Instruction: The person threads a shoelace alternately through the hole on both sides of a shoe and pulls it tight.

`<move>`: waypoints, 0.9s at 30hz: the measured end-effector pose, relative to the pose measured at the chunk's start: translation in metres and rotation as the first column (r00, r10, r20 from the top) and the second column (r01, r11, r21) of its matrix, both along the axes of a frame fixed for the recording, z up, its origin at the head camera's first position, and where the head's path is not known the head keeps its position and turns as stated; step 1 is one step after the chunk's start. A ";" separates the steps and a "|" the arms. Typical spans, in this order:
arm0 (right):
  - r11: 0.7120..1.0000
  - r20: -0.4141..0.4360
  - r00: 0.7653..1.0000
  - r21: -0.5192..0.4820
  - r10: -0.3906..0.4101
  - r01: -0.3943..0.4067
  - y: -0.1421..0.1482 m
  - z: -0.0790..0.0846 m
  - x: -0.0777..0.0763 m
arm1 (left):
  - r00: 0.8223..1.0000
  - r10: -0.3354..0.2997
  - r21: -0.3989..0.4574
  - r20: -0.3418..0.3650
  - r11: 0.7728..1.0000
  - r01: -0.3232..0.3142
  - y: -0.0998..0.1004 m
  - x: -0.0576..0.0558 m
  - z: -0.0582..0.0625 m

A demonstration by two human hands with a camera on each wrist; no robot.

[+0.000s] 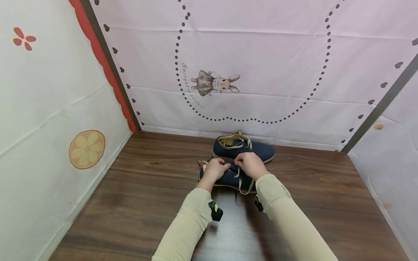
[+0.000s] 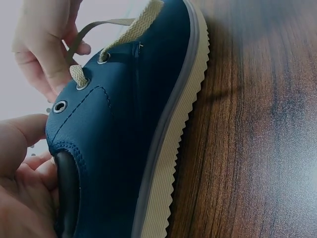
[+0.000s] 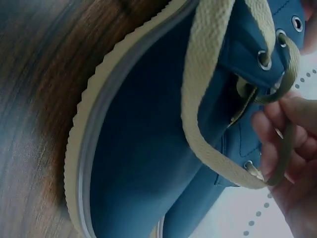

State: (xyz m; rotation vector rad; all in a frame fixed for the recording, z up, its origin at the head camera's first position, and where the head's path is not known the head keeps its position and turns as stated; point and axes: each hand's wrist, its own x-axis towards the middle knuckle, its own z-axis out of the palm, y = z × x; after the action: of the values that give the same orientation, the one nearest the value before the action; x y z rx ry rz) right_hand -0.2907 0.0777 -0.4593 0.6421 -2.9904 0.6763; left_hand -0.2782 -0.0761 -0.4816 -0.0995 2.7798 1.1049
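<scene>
A navy blue lace-up shoe (image 1: 226, 179) with a pale ridged sole lies across the floor in front of me, toe to the right. My left hand (image 1: 214, 169) grips its upper at the opening, thumb beside the top eyelet (image 2: 60, 106). My right hand (image 1: 250, 165) pinches the beige shoelace (image 3: 210, 156) over the tongue. In the right wrist view the lace loops out over the toe and back to the fingers. The top eyelet in the left wrist view has no lace through it; the two below it do.
Just behind stands a matching navy shoe (image 1: 262, 149), its lace tied loosely over a yellow lining. A brown wood-grain surface (image 1: 156, 203) lies beneath both. A white printed cloth wall (image 1: 274, 65) rises close behind, with more cloth walls at left (image 1: 49, 108) and right (image 1: 392, 145).
</scene>
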 end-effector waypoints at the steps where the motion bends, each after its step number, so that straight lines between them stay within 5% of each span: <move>1: 1.000 0.014 1.000 -0.001 -0.002 0.002 0.000 0.000 0.000 | 1.000 -0.004 0.009 0.001 1.000 0.004 0.000 0.000 0.000; 5: 0.995 0.132 0.991 -0.089 -0.033 0.045 0.003 -0.003 -0.002 | 0.999 -0.046 0.019 0.010 0.999 0.046 0.004 -0.001 0.000; 9: 0.966 0.275 0.961 -0.241 -0.022 0.091 0.007 -0.006 -0.004 | 0.996 -0.089 -0.100 0.001 0.991 0.088 0.010 0.001 -0.001; 12: 0.935 0.339 0.940 -0.340 0.025 0.098 0.012 -0.008 -0.003 | 0.997 -0.064 -0.154 -0.040 0.986 0.057 0.012 0.004 -0.004; 14: 0.895 0.384 0.922 -0.429 0.059 0.122 0.020 -0.009 -0.003 | 0.996 -0.040 -0.114 -0.076 0.993 0.031 0.013 0.004 -0.005; 17: 0.844 0.464 0.878 -0.513 0.116 0.159 0.041 -0.011 0.001 | 0.992 0.027 0.064 -0.122 0.998 -0.019 0.012 0.003 -0.007; 19: 0.868 0.514 0.844 -0.479 0.155 0.133 0.055 -0.013 0.006 | 0.985 0.098 0.226 -0.141 0.972 -0.064 0.010 0.002 -0.007; 21: 0.933 0.524 0.836 -0.359 0.163 0.043 0.064 -0.017 0.011 | 0.970 0.201 0.447 -0.138 0.887 -0.120 0.006 0.002 -0.008; 23: 0.979 0.493 0.858 -0.200 0.143 -0.049 0.067 -0.025 0.017 | 0.951 0.290 0.643 -0.108 0.750 -0.156 0.000 0.001 -0.008; 26: 0.998 0.381 0.922 -0.019 0.069 -0.067 0.062 -0.037 0.024 | 0.923 0.386 0.867 0.001 0.459 -0.193 -0.016 0.000 -0.002; 27: 0.999 0.346 0.937 0.010 0.043 -0.049 0.060 -0.041 0.026 | 0.914 0.402 0.900 0.043 0.382 -0.211 -0.024 -0.001 0.001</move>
State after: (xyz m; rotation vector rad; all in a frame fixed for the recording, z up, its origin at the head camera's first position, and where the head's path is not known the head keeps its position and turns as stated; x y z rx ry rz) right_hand -0.2649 0.1378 -0.5004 0.6576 -3.3141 0.8480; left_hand -0.2790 -0.0996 -0.4809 -0.4177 1.8911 2.6602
